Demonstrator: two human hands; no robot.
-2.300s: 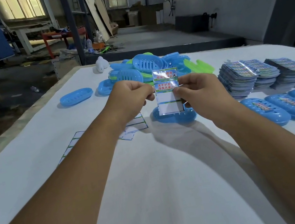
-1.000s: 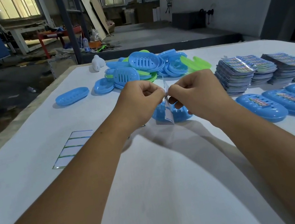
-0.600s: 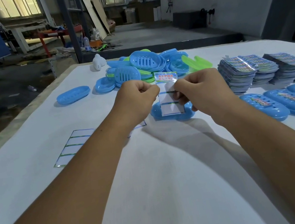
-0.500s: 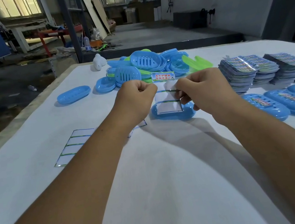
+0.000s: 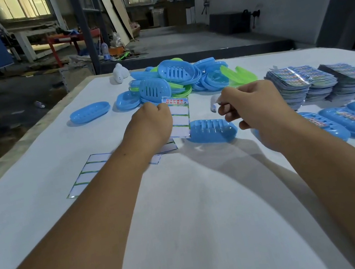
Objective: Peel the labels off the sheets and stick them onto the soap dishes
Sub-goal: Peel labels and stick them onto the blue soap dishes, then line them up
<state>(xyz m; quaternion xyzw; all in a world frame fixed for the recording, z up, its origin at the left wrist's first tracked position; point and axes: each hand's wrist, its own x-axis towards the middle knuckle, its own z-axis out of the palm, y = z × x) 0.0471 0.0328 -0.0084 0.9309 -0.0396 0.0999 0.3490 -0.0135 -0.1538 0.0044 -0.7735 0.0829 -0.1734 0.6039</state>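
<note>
My left hand [image 5: 152, 125] pinches a label sheet [image 5: 179, 117] upright by its left edge; one printed label remains at its top, the lower slots are blank. My right hand [image 5: 254, 106] pinches a peeled label [image 5: 213, 103], curled, up and to the right of the sheet. A blue soap dish [image 5: 212, 130] lies upside down on the white table [image 5: 197, 213] between and just below both hands.
A heap of blue and green soap dishes [image 5: 176, 80] lies at the back. Stacks of label sheets [image 5: 300, 82] stand at the right, with labelled dishes [image 5: 354, 122] in a row before them. Empty backing sheets [image 5: 86, 174] lie left, and a single blue dish [image 5: 90, 112] farther back.
My right hand has peeled a label off the sheet and pulled away to the right with it. My left hand keeps hold of the sheet, which now shows one printed label.
</note>
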